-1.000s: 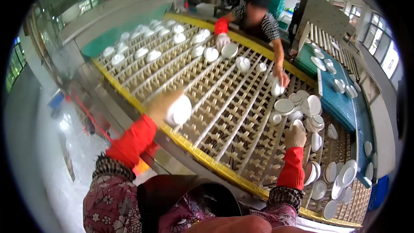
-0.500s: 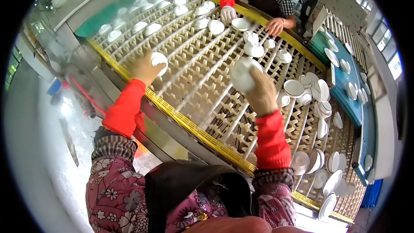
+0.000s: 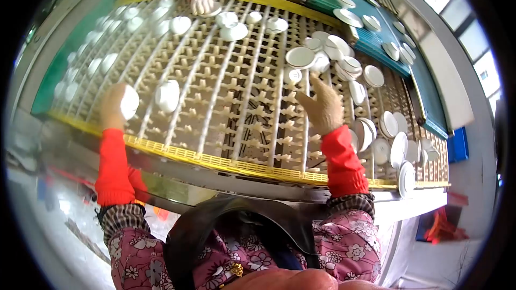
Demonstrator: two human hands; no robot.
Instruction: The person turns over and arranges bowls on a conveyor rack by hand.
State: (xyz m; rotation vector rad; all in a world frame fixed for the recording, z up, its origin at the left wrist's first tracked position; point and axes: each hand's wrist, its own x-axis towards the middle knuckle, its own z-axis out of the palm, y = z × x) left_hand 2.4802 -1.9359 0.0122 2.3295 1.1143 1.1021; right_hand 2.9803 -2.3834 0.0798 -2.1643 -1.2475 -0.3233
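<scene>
My left hand (image 3: 112, 108) is closed on a white bowl (image 3: 129, 102) at the left near side of the pegged conveyor (image 3: 215, 139). Just to its right, another white bowl (image 3: 168, 95) stands tilted between the pegs. My right hand (image 3: 325, 108) is open over the conveyor, thumb and fingers apart, with nothing held. Nearest to it are a small white cup (image 3: 294, 76) and a wide bowl (image 3: 300, 58) in a heap of dishes. White plates (image 3: 365, 133) lean just to the right of that hand.
Across the conveyor, a co-worker's gloved hand (image 3: 202, 3) rests on a dish. Several white bowls (image 3: 109, 63) stand in rows at left. A blue-green belt (image 3: 376, 40) carrying dishes runs along the right. Yellow edging (image 3: 215, 162) lines the near side.
My right hand has let go of its bowl and moved to the dishes at right. A bowl now stands beside my left hand, which still holds its own. The view has turned.
</scene>
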